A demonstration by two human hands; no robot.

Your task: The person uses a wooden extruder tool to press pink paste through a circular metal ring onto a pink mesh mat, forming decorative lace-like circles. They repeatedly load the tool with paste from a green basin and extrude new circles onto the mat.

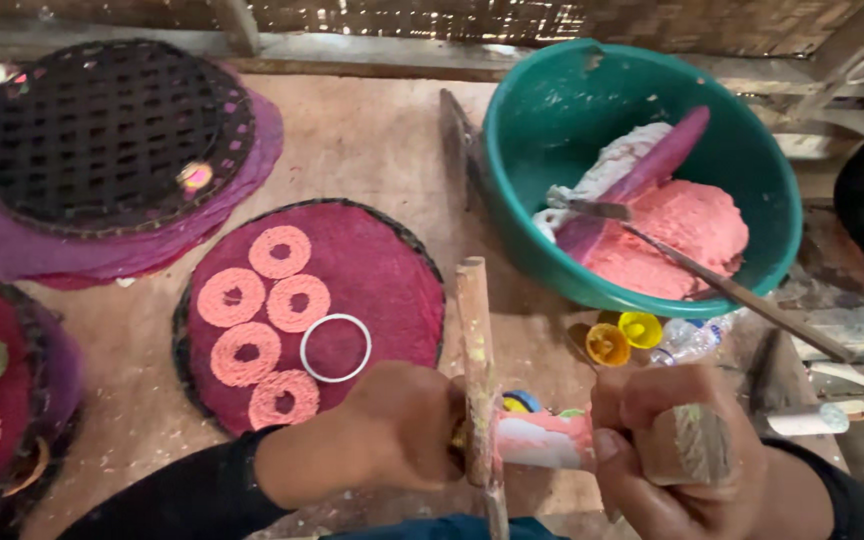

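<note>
My left hand (382, 435) grips the lower part of an upright wooden stick (474, 340) smeared with dough. My right hand (667, 450) holds a short cylindrical press (542, 440) coated in pink and white dough, with its wooden end (690, 443) in my fist. The two hands meet at the frame's bottom centre. Just beyond them lies a round dark-red mat (382, 270) carrying several pink dough rings (280, 252) and one white ring mould (335, 348).
A green basin (552, 120) at right holds pink dough (672, 235), white dough, a purple scraper and a long metal blade. Yellow caps (624, 337) and a plastic bottle lie below it. A black woven tray (102, 135) on purple mats sits at back left.
</note>
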